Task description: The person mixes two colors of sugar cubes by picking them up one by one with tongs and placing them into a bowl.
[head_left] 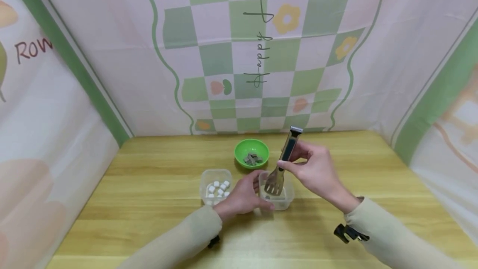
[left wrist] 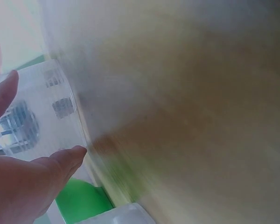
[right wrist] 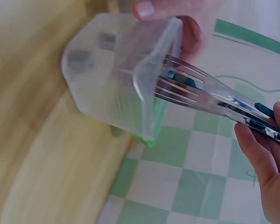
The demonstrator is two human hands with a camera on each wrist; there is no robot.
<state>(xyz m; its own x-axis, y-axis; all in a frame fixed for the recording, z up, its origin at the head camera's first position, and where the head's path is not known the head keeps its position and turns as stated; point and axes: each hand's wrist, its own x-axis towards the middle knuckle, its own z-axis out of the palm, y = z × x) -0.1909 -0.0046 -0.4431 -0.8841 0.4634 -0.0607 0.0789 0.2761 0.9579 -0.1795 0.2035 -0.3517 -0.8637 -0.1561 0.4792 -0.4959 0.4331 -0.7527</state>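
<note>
My right hand (head_left: 317, 173) grips a pair of metal tongs (head_left: 288, 146) with dark inlays on the handles. Their slotted ends point down into a clear plastic container (head_left: 286, 203). In the right wrist view, two small dark pieces (right wrist: 80, 60) show through the container's wall near its bottom, and the slotted tips reach in past the rim. My left hand (head_left: 242, 196) holds the container from its left side, thumb at the front and fingers at the back. In the left wrist view, thumb and finger (left wrist: 67, 161) lie along opposite sides of it.
Behind the container stands a green bowl (head_left: 252, 145) with several grey-brown pieces (head_left: 252, 159). Left of my left hand is a second clear container (head_left: 204, 179) holding several white cubes (head_left: 216, 184). The wooden table (head_left: 149, 186) ends at a printed cloth backdrop (head_left: 246, 90).
</note>
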